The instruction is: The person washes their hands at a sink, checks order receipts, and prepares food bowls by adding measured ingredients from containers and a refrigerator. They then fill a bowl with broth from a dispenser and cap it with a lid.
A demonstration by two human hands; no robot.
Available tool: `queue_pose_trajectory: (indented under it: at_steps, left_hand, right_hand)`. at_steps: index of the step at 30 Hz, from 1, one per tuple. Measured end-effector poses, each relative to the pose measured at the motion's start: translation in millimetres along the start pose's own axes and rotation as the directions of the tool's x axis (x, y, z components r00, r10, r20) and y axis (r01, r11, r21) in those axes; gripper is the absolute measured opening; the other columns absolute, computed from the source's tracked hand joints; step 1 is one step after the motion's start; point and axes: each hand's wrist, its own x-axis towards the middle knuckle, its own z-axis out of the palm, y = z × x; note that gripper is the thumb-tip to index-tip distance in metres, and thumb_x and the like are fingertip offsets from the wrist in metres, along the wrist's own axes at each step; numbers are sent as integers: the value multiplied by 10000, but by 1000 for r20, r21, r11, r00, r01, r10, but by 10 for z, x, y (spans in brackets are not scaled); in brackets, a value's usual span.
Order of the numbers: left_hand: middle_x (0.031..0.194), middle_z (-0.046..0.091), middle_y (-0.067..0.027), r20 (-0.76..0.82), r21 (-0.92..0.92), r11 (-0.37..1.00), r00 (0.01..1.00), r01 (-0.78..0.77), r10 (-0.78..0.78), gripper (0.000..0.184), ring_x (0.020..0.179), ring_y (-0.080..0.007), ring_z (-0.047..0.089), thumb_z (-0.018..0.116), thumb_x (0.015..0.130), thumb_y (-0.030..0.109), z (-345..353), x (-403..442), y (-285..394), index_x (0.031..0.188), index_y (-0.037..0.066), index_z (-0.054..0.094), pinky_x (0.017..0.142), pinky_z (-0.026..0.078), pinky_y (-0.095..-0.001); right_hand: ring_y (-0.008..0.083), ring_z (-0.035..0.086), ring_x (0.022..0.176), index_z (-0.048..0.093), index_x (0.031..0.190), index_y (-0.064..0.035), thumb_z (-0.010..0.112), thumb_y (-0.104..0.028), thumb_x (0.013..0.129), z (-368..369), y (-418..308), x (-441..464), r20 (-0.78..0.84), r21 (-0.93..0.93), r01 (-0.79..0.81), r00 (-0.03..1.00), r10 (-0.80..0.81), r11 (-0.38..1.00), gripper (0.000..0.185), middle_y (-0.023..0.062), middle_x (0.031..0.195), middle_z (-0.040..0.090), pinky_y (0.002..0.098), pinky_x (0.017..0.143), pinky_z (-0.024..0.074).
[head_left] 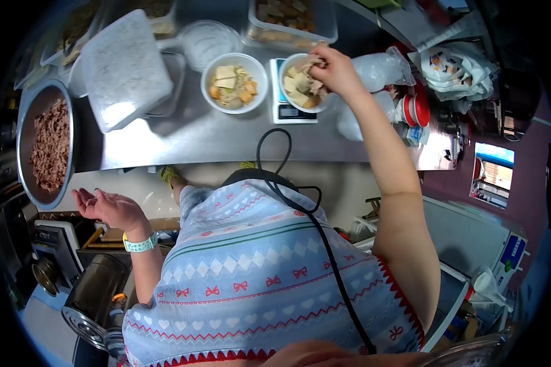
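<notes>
My right hand (337,68) is over a white bowl (286,93), its fingers closed on brownish pieces of meat (317,74) at the bowl's right side. Pale yellow chunks (300,84) lie in the same bowl, which stands on a small white kitchen scale (295,115). To its left, a second white bowl (211,103) holds pale slabs, orange chunks and what look like noodles. My left hand (113,209) is raised in the air with fingers apart and nothing in them. It is nearest a large metal bowl (72,131) of shredded brown meat (51,147).
Plastic tubs of food, one at the back (332,27), line the counter's far side. A frosted plastic box (127,70) tilts at the left; a clear round lid (208,44) lies beside it. Clear bags (379,67) and red-lidded jars (419,110) stand right. A black cable (330,251) hangs before me.
</notes>
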Motion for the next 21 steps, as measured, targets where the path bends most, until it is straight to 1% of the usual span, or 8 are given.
queue_pose_trajectory:
  at_steps: [2, 6, 11, 13, 16, 17, 18, 21]
  left_hand:
    - [1403, 334, -126, 61, 27, 998, 996, 61, -62, 425, 1340, -248, 325, 449, 929, 73, 198, -355, 185, 1334, 13, 337, 1110, 236, -377]
    - [1422, 335, -127, 46, -207, 957, 980, 201, -196, 462, 1348, -235, 307, 452, 903, 52, 426, -846, 463, 1342, 42, 309, 1115, 213, -373]
    - [1421, 335, -113, 60, -204, 941, 963, 269, -262, 457, 1328, -246, 306, 460, 901, 61, 505, -1172, 645, 1334, 58, 313, 1100, 223, -381]
    - [1425, 334, -109, 65, -191, 943, 962, 272, -265, 460, 1322, -242, 313, 462, 901, 66, 529, -1259, 643, 1336, 61, 311, 1094, 230, -378]
    - [1435, 334, -99, 78, -185, 935, 953, 302, -293, 469, 1314, -235, 324, 469, 900, 74, 615, -1359, 726, 1340, 68, 305, 1081, 249, -370]
    - [1437, 334, -95, 88, -207, 925, 948, 319, -307, 471, 1317, -235, 322, 471, 899, 73, 653, -1387, 755, 1340, 72, 305, 1075, 257, -366]
    - [1438, 335, -91, 99, -228, 914, 941, 337, -322, 473, 1321, -235, 320, 473, 898, 71, 681, -1413, 770, 1340, 75, 305, 1070, 264, -363]
    - [1432, 353, -67, 153, -198, 924, 941, 327, -301, 454, 1320, -228, 325, 476, 899, 47, 720, -1472, 764, 1326, 96, 327, 1047, 296, -350]
  right_hand:
    - [283, 627, 895, 619, 1054, -108, 659, -141, 753, 163, 325, -54, 80, 15, 58, 995, -59, 998, 305, 105, 966, 637, 352, 780, 509]
    - [304, 609, 938, 626, 1083, -129, 670, -141, 769, 391, 662, -133, 241, 12, 144, 960, -143, 989, 317, 120, 1005, 613, 362, 823, 502]
    - [295, 599, 972, 619, 1202, -196, 688, -154, 782, 428, 813, -247, 386, -73, 193, 910, -151, 979, 427, 116, 1017, 600, 353, 849, 492]
    - [263, 600, 989, 577, 1291, -257, 681, -164, 817, 214, 704, -282, 475, 26, 68, 877, -72, 997, 494, 111, 1071, 609, 344, 859, 486]
    - [225, 598, 1001, 550, 1327, -253, 658, -174, 858, 60, 902, -342, 463, 248, 57, 870, -170, 967, 488, 116, 1131, 620, 330, 869, 478]
    - [207, 590, 1031, 561, 1315, -207, 622, -168, 895, -247, 646, -355, 585, 127, -183, 807, 75, 975, 427, 115, 1155, 632, 317, 885, 468]
    - [207, 590, 1031, 561, 1315, -207, 622, -168, 895, -338, 642, -402, 591, 135, -186, 804, 72, 973, 427, 115, 1155, 632, 317, 885, 468]
    - [172, 591, 1028, 585, 1280, -150, 600, -169, 915, -527, 872, -566, 409, 201, -191, 908, 95, 961, 365, 77, 1122, 653, 284, 878, 465]
